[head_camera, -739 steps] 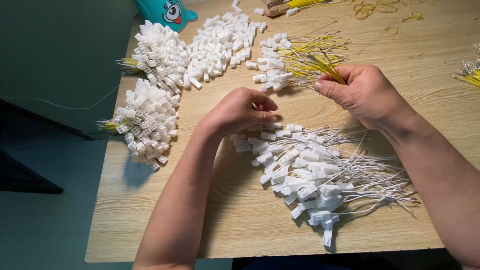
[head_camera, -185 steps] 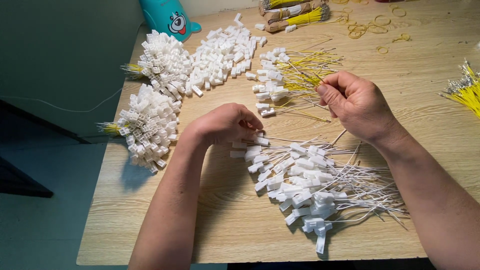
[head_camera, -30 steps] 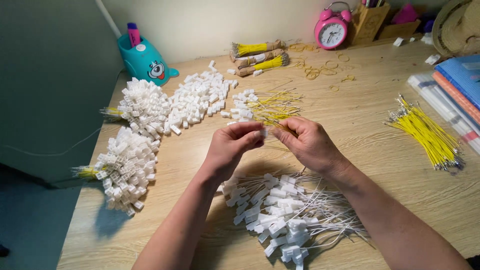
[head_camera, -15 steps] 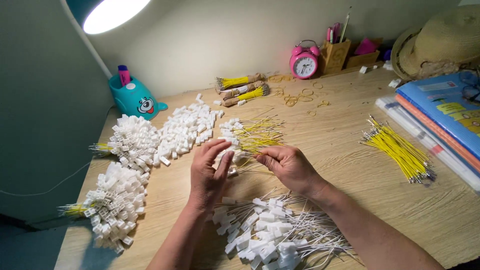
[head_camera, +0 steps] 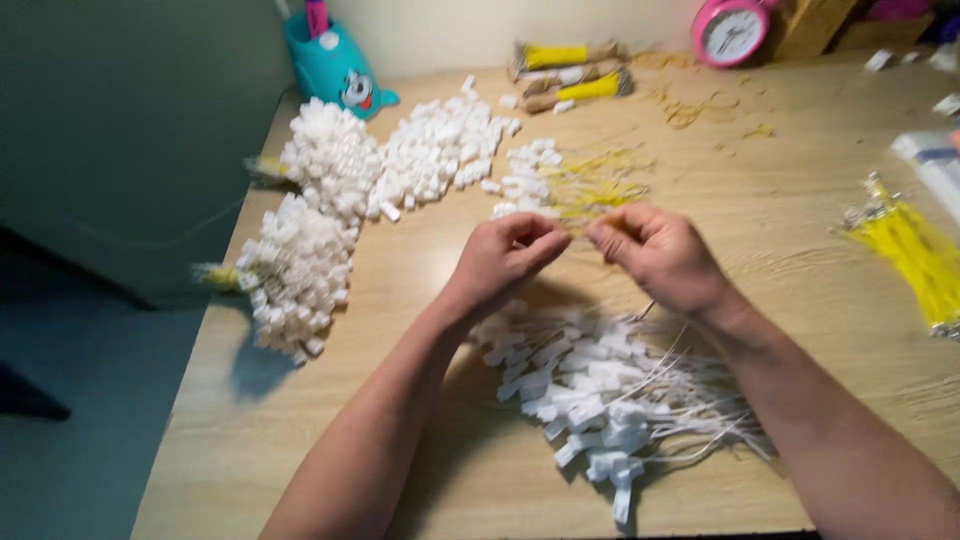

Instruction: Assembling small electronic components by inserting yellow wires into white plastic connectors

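White connector housings with thin wires (head_camera: 600,400) lie heaped just under my wrists on the tabletop (head_camera: 420,300), and I judge my left hand (head_camera: 497,262) and right hand (head_camera: 660,252), fingertips pinched together on something too blurred to name, should stay low and steady.

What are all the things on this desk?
Desk: one, light wood, under everything.
Bundles of white plugs: two, far left.
Loose white plugs: one heap, top middle.
Plugs with yellow wires: one small heap, beyond the hands.
Plugs with white wires: one heap, between the forearms.
Yellow wire bunch: one, right edge.
Wrapped yellow bundles: about three, top.
Clock: one, pink, top right.
Pencil pot: one, teal, top left.
Left hand: fingers pinched, blurred.
Right hand: fingers pinched facing the left hand.
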